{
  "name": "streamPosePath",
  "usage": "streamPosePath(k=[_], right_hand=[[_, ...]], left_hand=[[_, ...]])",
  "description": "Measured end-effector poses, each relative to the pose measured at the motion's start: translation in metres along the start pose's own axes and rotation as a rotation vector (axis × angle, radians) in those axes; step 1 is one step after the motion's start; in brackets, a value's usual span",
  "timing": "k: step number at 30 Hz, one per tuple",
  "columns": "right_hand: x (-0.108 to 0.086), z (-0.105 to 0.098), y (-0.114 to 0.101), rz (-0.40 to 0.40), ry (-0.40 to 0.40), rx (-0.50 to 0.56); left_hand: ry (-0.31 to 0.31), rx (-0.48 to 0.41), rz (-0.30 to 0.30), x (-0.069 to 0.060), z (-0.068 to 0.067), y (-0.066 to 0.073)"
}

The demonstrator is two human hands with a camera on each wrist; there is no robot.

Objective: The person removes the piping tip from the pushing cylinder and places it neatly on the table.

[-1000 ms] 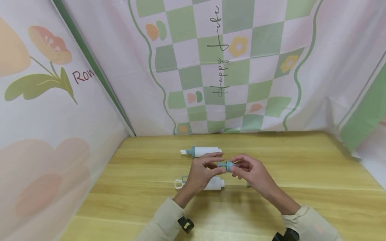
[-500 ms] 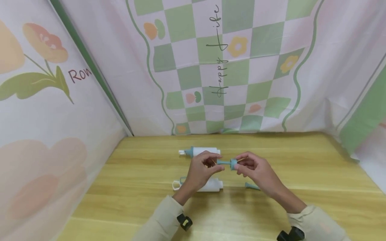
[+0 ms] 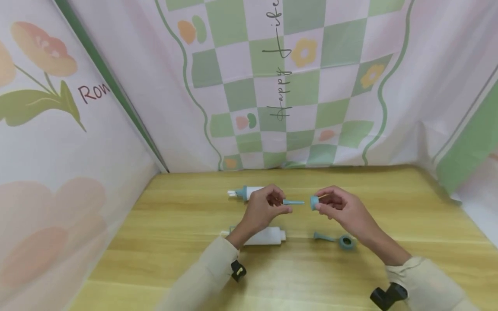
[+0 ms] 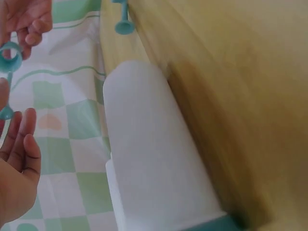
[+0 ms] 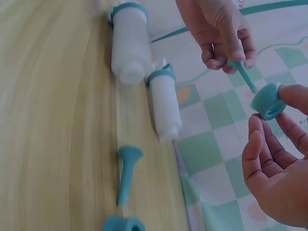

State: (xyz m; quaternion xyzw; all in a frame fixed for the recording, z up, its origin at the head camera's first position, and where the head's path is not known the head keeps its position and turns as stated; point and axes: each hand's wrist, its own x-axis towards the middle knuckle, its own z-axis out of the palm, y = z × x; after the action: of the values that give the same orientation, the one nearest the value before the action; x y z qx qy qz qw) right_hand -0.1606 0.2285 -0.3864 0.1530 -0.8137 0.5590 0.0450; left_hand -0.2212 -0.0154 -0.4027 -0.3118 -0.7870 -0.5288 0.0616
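In the head view my left hand pinches the wide end of a thin tapered teal stem, its narrow tip pointing right. My right hand holds a short teal ring-shaped cap between thumb and fingers. A small gap parts tip and cap; both are above the table. Through the right wrist view, the cap is seen hollow, with the stem angled toward it. On the table below my right hand lie a second teal stem and a teal ring.
Two white bottles with teal collars lie on their sides on the wooden table: a far one and a near one, both partly behind my left hand and arm. A patterned curtain hangs behind the table.
The stem has come out of the cap, and the hands have moved apart, the right one to the right with the cap. More of the pieces on the table shows now.
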Motion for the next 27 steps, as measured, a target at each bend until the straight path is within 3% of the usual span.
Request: streamPosePath(k=[13, 19, 23, 27], right_hand=[[0.010, -0.032, 0.025, 0.066, -0.016, -0.123], [0.021, -0.047, 0.032, 0.114, 0.005, -0.195], [0.027, -0.059, 0.039, 0.137, 0.016, -0.293], [0.034, -0.065, 0.044, 0.155, 0.013, -0.326]], left_hand=[[-0.158, 0.093, -0.123, 0.034, 0.005, 0.001], [-0.165, 0.139, -0.136, 0.053, 0.009, -0.001], [-0.164, 0.145, -0.159, 0.068, 0.015, -0.005], [-0.161, 0.182, -0.182, 0.081, 0.024, -0.010]])
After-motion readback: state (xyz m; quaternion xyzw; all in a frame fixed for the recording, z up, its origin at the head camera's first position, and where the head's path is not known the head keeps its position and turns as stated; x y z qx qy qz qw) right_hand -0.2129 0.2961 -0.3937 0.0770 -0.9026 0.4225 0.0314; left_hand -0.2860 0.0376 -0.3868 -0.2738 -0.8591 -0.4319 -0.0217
